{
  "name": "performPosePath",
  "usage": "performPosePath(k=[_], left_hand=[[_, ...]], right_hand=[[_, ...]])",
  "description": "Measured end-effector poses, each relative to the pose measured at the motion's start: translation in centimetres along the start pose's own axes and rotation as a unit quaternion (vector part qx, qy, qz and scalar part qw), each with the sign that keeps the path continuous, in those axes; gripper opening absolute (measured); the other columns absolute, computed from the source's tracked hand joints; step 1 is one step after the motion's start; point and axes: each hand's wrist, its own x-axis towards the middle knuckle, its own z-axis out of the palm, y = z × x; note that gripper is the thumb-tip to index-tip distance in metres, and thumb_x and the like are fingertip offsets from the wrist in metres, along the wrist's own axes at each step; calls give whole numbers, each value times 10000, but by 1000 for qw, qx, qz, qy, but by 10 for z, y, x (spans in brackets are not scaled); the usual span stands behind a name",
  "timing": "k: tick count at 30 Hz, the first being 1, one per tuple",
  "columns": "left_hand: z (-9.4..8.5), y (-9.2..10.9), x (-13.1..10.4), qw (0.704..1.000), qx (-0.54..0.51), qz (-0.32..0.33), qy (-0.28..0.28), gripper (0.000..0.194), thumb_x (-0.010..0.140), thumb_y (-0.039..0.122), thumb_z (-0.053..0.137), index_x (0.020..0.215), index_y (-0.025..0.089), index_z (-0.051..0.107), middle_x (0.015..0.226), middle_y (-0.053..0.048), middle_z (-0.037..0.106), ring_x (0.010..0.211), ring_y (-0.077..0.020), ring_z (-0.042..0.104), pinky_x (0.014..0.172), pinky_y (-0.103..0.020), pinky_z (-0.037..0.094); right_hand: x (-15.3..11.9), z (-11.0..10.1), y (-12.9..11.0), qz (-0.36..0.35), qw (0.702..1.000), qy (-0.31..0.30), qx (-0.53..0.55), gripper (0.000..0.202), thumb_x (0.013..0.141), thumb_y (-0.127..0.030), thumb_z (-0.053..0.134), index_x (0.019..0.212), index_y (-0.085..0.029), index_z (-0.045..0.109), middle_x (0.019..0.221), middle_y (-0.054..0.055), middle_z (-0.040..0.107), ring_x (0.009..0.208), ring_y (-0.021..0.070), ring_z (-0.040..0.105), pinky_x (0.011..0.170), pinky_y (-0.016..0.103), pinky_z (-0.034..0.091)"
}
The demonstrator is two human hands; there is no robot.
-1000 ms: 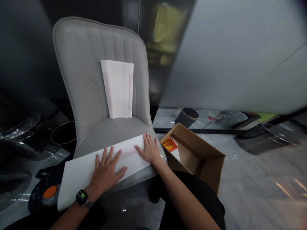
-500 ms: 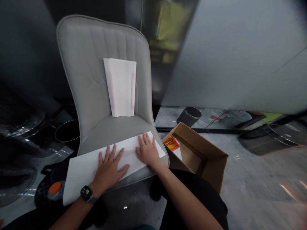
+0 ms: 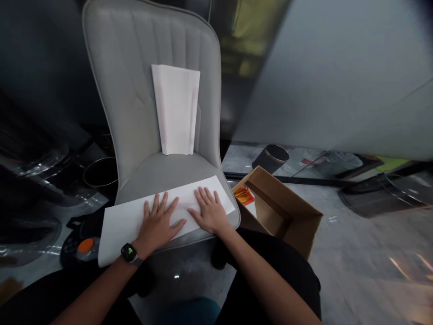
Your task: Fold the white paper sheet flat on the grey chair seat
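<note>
A long white sheet of paper (image 3: 122,221) lies across the front of a grey padded chair seat, its left end hanging past the seat's edge. My left hand (image 3: 157,225), below a wrist with a smartwatch, rests flat on the paper's middle with fingers spread. To its right, my right hand (image 3: 210,212) also presses flat on the sheet, thumb stretched out toward the left hand. Against the chair's backrest leans another white paper (image 3: 178,108), folded along its sides, with faint pink bands.
The grey chair (image 3: 125,90) stands before a dark glossy wall. On the floor at right is an open cardboard box (image 3: 287,194) with an orange-red packet (image 3: 244,195) inside. A dark bin (image 3: 100,174) and an orange-capped container (image 3: 86,246) are at left.
The view has tipped down, so the chair sits higher in it. My right hand has slid slightly left and toward me over the paper, its thumb spreading wider. My left hand stays flat.
</note>
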Motion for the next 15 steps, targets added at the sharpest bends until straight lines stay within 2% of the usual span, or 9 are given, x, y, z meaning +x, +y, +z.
performPosePath(k=[4,6,7,8,9,10,12,14,15], left_hand=[[0,1,0,1000,-26,-8,-7,790,951,629,596,1609,217,451,1713,-190,304,1588,-461,225,1245,-704,145],[-1,3,-2,999,-39,-19,-10,789,948,624,605,1610,224,447,1718,-182,297,1596,-451,203,1256,-694,120],[-1,4,-4,999,-46,-24,-14,789,946,624,610,1610,232,445,1719,-179,296,1600,-447,194,1258,-693,112],[-2,6,-6,998,-52,-26,-22,794,942,630,614,1611,239,442,1720,-176,296,1602,-445,185,1258,-695,106],[-3,7,-9,997,-59,-25,-31,806,937,642,619,1613,242,437,1720,-178,296,1603,-447,180,1258,-695,108],[-4,8,-11,997,-67,-21,-40,817,933,660,617,1615,249,432,1722,-178,290,1604,-449,173,1257,-698,112],[-4,8,-16,995,-84,-11,-45,851,922,712,604,1619,261,418,1729,-174,272,1608,-450,149,1253,-717,93],[-2,6,-20,994,-100,-10,-43,885,919,746,581,1628,250,399,1730,-182,263,1610,-454,130,1251,-726,93],[0,5,-22,993,-108,-11,-41,888,923,752,567,1630,242,395,1731,-190,254,1608,-460,129,1248,-732,94]], right_hand=[[-5,-23,43,106,994,-28,-31,789,1061,-653,333,1683,-175,252,1745,101,228,1629,307,127,1298,607,68],[-8,-42,54,188,981,-38,-16,769,1052,-616,355,1654,-139,332,1724,142,292,1609,366,195,1271,658,145],[-12,-51,54,211,977,-34,-1,759,1034,-611,367,1607,-118,424,1689,177,365,1578,407,274,1244,688,205],[-17,-60,49,196,980,-7,19,746,1012,-624,361,1532,-116,531,1631,209,455,1529,421,370,1216,691,273],[-26,-68,42,134,989,33,53,735,990,-645,347,1476,-151,594,1568,205,536,1470,401,465,1186,661,354],[-38,-74,31,39,993,61,97,731,964,-680,335,1470,-226,604,1498,171,607,1414,363,536,1141,628,432],[-69,-80,7,-107,976,112,156,767,857,-789,281,1472,-436,573,1279,120,721,1339,325,605,983,606,540],[-107,-81,-18,-150,963,122,188,803,699,-891,210,1360,-621,578,1014,147,735,1286,325,639,756,570,546],[-124,-80,-30,-156,960,127,193,860,627,-917,128,1294,-653,603,897,196,698,1268,349,643,632,546,489]])
